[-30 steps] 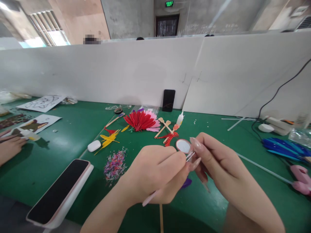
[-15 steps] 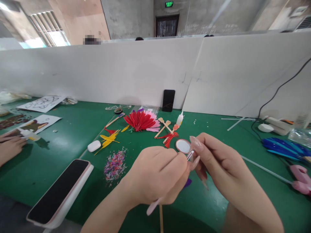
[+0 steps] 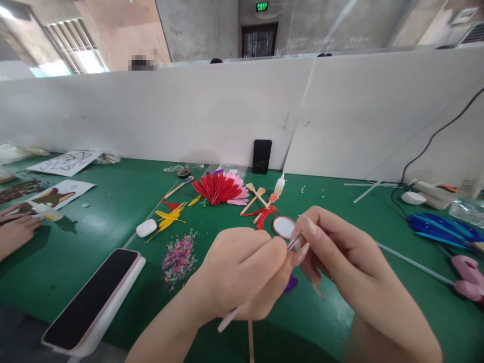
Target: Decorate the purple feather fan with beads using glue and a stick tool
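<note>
The slender, metal-tipped, pale-pink tool (image 3: pixel 228 319) has swung its rear leftward; the left hand (image 3: pixel 242 275) clamps it, tip beside the right hand (image 3: pixel 342 249), whose pinch I cannot tell; work seems unfinished, remainder unclear.

Head view, facing forward and down

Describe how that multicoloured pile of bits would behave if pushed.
The multicoloured pile would probably scatter rather than slide as one, since its edges look loose. Its pieces look tiny, so they are likely very light.
</note>
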A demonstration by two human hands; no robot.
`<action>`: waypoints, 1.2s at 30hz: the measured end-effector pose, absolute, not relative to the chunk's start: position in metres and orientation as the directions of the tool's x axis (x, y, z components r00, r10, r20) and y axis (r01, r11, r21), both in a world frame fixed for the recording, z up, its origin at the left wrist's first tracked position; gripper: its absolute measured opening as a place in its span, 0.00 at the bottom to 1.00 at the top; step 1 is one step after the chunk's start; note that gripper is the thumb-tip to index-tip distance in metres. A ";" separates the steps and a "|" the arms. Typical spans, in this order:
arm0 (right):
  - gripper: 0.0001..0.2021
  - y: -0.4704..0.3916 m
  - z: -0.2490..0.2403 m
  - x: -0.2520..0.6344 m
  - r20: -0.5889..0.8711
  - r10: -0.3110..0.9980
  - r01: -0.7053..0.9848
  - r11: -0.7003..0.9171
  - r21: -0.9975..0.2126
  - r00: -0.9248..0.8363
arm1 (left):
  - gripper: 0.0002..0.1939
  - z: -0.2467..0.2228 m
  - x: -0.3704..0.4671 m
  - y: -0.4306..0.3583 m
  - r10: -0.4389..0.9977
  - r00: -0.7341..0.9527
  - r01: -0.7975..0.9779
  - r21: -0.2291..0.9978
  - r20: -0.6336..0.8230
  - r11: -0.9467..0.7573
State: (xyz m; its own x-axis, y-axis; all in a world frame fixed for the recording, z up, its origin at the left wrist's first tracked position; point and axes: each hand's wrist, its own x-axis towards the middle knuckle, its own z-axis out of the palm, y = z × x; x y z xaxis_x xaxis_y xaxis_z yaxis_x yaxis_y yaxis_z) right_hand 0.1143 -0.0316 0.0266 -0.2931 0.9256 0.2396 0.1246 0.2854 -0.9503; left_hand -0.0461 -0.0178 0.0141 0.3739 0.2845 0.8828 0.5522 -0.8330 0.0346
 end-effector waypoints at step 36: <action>0.17 -0.034 0.029 0.119 0.238 0.921 0.097 0.280 -0.955 -0.309 | 0.05 0.018 -0.046 -0.018 0.346 0.355 0.457 0.162 0.868 -0.875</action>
